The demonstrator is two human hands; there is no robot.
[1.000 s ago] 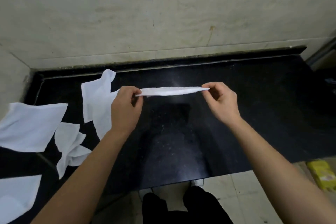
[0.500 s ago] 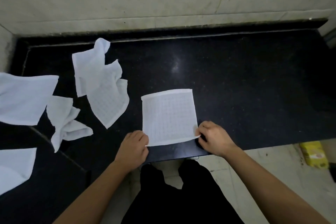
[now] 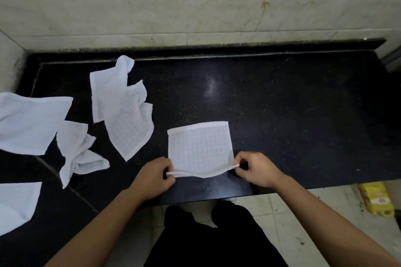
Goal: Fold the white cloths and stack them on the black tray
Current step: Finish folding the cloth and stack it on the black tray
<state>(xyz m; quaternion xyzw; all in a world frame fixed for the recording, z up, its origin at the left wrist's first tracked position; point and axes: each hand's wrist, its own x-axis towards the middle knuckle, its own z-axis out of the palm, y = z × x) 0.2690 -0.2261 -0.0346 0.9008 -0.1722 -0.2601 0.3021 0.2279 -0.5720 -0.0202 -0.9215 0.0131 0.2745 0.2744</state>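
Item: white cloth (image 3: 199, 147), laid flat on the black tabletop (image 3: 293, 115) near its front edge. Near corners are pinched by the left hand (image 3: 152, 176) and right hand (image 3: 257, 169), fingers (image 3: 167, 168) curled tight. Judged light, soft, limp; best taken at hemmed corners.

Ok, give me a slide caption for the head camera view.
Left hand and right hand pinch the near corners of a white cloth on the black counter.
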